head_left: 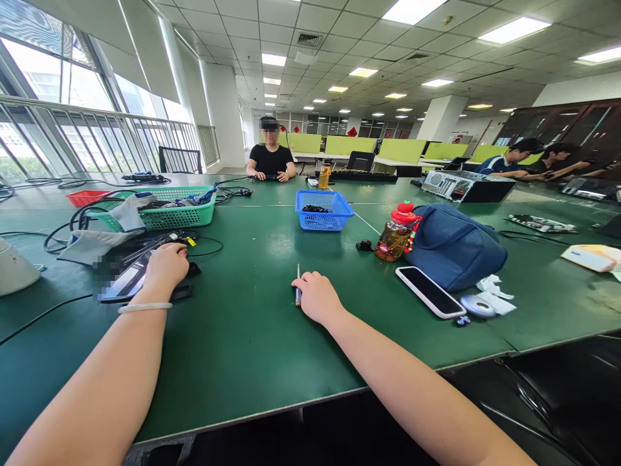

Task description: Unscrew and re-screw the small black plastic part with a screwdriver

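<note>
My left hand (167, 264) is at the left of the green table, closed with its fingers curled over black parts and a flat item with a shiny blue-white face (127, 279). What its fingers grip, if anything, is hidden. My right hand (317, 296) rests near the middle of the table, its fingers closed on a slim screwdriver (297, 296). The screwdriver's thin shaft points away from me, and its handle end is nearest to me. Beyond my left hand, a green basket (191, 219) holds grey work gloves and other items.
A blue basket (326, 221) with black pieces stands ahead. To the right are a red-lidded bottle (392, 238), a navy bag (453, 249), a phone (429, 291) and a tape roll (478, 306). Black cables (58, 241) spread at left. A person (270, 158) sits opposite.
</note>
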A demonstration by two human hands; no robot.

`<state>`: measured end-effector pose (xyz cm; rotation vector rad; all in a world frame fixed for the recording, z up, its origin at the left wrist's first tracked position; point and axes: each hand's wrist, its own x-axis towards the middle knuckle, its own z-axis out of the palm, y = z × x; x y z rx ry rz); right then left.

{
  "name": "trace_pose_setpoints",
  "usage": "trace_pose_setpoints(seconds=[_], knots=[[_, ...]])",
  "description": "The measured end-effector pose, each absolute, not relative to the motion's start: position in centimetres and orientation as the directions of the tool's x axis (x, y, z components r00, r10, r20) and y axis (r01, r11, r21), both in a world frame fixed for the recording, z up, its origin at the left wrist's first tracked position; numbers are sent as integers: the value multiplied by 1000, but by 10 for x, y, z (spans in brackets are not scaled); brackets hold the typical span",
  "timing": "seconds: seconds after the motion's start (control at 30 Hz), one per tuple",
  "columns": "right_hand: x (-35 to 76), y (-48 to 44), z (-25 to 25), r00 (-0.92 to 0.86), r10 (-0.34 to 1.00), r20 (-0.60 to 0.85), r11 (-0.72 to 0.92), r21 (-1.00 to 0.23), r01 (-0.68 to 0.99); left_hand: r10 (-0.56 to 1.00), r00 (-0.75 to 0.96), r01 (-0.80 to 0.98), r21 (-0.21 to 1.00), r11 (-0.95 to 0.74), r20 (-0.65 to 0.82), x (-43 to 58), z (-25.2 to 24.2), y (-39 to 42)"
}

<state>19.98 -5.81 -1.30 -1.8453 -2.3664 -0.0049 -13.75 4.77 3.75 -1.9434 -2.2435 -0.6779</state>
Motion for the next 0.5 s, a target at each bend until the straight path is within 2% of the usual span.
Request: trace_pose_setpoints(seconds=[0.23,0.5], knots=[[201,-56,-17,-249,960,133,262,-100,960,899,-258,920,374,116,355,-138,40,39],[201,-56,-18,-252,957,143,269,-112,957,927,-230,933,339,123,296,-145,36,48]])
